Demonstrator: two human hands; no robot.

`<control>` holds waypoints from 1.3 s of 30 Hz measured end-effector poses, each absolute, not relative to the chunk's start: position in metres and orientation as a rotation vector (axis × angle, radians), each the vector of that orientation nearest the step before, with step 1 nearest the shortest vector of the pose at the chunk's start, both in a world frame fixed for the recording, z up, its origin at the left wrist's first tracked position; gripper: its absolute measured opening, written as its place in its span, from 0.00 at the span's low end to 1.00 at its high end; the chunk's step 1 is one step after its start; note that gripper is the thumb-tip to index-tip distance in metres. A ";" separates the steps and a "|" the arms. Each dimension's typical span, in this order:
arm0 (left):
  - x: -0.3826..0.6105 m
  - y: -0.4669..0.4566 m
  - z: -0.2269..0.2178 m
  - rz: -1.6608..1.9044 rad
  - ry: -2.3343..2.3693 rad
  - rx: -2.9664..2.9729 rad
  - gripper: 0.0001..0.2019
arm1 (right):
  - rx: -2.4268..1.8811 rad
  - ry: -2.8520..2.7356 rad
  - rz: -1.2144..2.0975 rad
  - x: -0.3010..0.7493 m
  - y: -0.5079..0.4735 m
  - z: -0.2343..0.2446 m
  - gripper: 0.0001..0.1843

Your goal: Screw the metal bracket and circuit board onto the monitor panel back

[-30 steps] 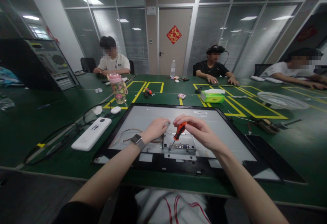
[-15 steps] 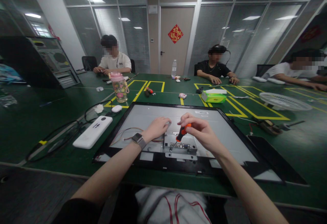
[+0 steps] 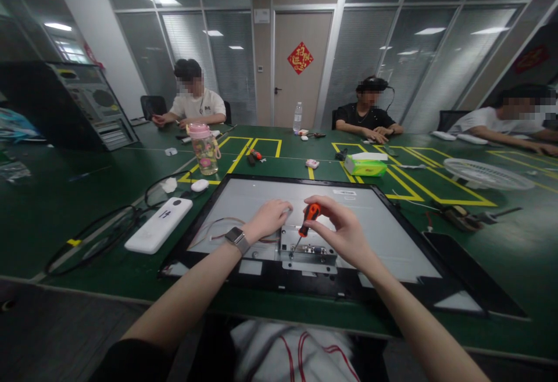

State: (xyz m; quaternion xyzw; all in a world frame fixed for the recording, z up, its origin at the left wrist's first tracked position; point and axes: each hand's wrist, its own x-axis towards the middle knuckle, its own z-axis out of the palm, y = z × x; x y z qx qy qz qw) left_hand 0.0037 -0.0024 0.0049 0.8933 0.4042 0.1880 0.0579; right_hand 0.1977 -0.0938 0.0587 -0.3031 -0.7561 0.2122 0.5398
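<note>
Fingers and thumb of the right hand are closed in a pinch on the orange-and-black handle of a screwdriver at the centre of the frame, gripping towards its upper end, which probably leaves room to twist it. Its shaft slants down to the left, the tip at the connector side of a metal housing; whether it sits in a screw head is too small to tell. The left hand lies palm down with fingers loosely bent, fingertips near the housing's far left corner, perhaps to steady the work; whether they hold anything cannot be told. On that wrist is a smartwatch, and thin wires run beneath it across the display panel, which seems to lie face down so that its back is reachable. Left of the panel is a white power bank; beyond it, a pink-lidded bottle. A green tissue pack lies right of centre, past the panel's far edge. Upper left stands a computer tower; three people sit across the green table.
</note>
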 end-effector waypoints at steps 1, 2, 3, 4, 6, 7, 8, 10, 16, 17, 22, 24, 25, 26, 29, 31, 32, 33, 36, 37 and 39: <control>0.004 -0.003 0.005 0.567 1.224 2.707 0.14 | -0.713 -1.800 0.506 0.198 -0.095 0.059 0.14; 0.004 -0.003 0.005 0.564 1.221 2.708 0.14 | -0.711 -1.808 0.514 0.198 -0.096 0.060 0.14; 0.004 -0.003 0.005 0.562 1.218 2.710 0.13 | -0.715 -1.820 0.529 0.198 -0.097 0.061 0.14; 0.003 -0.002 0.005 0.561 1.216 2.712 0.14 | -0.720 -1.832 0.550 0.199 -0.098 0.062 0.14; 0.003 -0.002 0.005 0.557 1.214 2.714 0.14 | -0.719 -1.845 0.600 0.200 -0.100 0.063 0.15; 0.003 -0.002 0.005 0.556 1.216 2.715 0.14 | -0.707 -1.846 0.620 0.200 -0.100 0.063 0.15; 0.003 -0.003 0.005 0.553 1.219 2.714 0.14 | -0.697 -1.845 0.630 0.200 -0.099 0.063 0.16; 0.003 -0.003 0.007 0.547 1.230 2.712 0.14 | -0.700 -1.852 0.600 0.200 -0.097 0.061 0.16; 0.004 -0.007 0.011 0.521 1.254 2.713 0.14 | -0.738 -1.804 0.519 0.200 -0.091 0.055 0.21; 0.004 -0.007 0.012 0.520 1.253 2.715 0.14 | -0.719 -1.798 0.560 0.199 -0.091 0.054 0.22; 0.004 -0.007 0.011 0.520 1.244 2.723 0.13 | -0.645 -1.852 0.702 0.200 -0.094 0.054 0.22; 0.004 -0.006 0.010 0.519 1.245 2.723 0.13 | -0.679 -1.889 0.638 0.200 -0.092 0.053 0.24; 0.004 -0.006 0.010 0.519 1.245 2.722 0.13 | -0.709 -1.907 0.579 0.200 -0.091 0.052 0.26; 0.004 -0.006 0.010 0.519 1.244 2.722 0.13 | -0.738 -1.922 0.522 0.201 -0.090 0.051 0.27; 0.004 -0.006 0.010 0.521 1.231 2.724 0.13 | -0.747 -1.929 0.499 0.201 -0.088 0.049 0.29; 0.004 -0.006 0.011 0.524 1.224 2.725 0.13 | -0.715 -1.916 0.593 0.200 -0.090 0.049 0.31; 0.004 -0.007 0.011 0.525 1.222 2.725 0.12 | -0.697 -1.909 0.639 0.200 -0.091 0.050 0.32; 0.004 -0.007 0.011 0.525 1.218 2.726 0.12 | -0.681 -1.906 0.676 0.199 -0.092 0.051 0.31; 0.004 -0.007 0.011 0.527 1.212 2.726 0.12 | -0.664 -1.917 0.670 0.199 -0.094 0.052 0.28; 0.004 -0.008 0.011 0.528 1.215 2.725 0.13 | -0.674 -1.914 0.637 0.199 -0.094 0.052 0.27; 0.004 -0.008 0.011 0.530 1.230 2.722 0.13 | -0.702 -1.901 0.581 0.199 -0.092 0.052 0.27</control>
